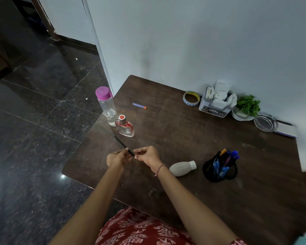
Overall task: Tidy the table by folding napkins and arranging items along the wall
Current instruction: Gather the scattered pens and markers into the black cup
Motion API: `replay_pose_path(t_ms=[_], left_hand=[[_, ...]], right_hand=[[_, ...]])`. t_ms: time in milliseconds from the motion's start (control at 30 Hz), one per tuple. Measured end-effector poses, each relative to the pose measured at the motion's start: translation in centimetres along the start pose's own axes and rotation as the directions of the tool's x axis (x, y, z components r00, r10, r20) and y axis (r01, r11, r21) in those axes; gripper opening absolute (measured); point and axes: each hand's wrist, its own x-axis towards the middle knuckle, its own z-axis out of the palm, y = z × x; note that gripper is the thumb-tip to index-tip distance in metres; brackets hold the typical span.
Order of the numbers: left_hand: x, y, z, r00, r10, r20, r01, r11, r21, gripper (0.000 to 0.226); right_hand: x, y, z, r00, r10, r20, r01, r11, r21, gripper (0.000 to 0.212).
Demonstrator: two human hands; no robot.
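Over the near left part of the dark wooden table [193, 138], my left hand [117, 159] and my right hand [147, 155] both pinch a thin black pen [122, 144], which slants up to the left. Folded white napkins fill a white holder [215, 103] against the wall. Beside it stand a tape roll [191, 98], a small green plant in a white pot [245, 109], a glass ashtray [265, 123] and a notebook [286, 130].
A clear bottle with a pink cap [107, 105] and a perfume bottle [125, 127] stand near the table's left edge. A small purple and orange stick [139, 106] lies behind them. A white bottle [182, 168] lies on its side beside a black mesh pen cup [220, 167].
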Motion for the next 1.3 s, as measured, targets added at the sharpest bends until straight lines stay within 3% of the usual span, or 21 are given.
replay_pose_path(t_ms=[300, 633, 1000, 1300], left_hand=[[-2.7, -0.4, 2.1, 0.995, 0.074, 0.063, -0.068, 0.993, -0.098, 0.024], [-7.1, -0.8, 7.3, 0.948, 0.206, 0.245, -0.245, 0.959, 0.141, 0.022], [-13.1, -0.5, 13.0, 0.788, 0.379, 0.485, -0.549, 0.789, 0.276, 0.007], [-17.4, -1.7, 16.8, 0.683, 0.410, 0.605, -0.645, 0.728, 0.235, 0.008]], right_hand=[[-3.4, 2.4, -5.2, 1.000, -0.001, -0.011, 0.001, 1.000, -0.023, 0.028], [-6.7, 1.1, -10.8, 0.974, -0.162, -0.161, 0.118, 0.960, -0.252, 0.022], [-10.7, -0.6, -17.0, 0.877, -0.301, -0.376, 0.178, 0.928, -0.328, 0.026], [-13.9, 0.6, -22.4, 0.865, -0.281, -0.416, 0.131, 0.926, -0.355, 0.022]])
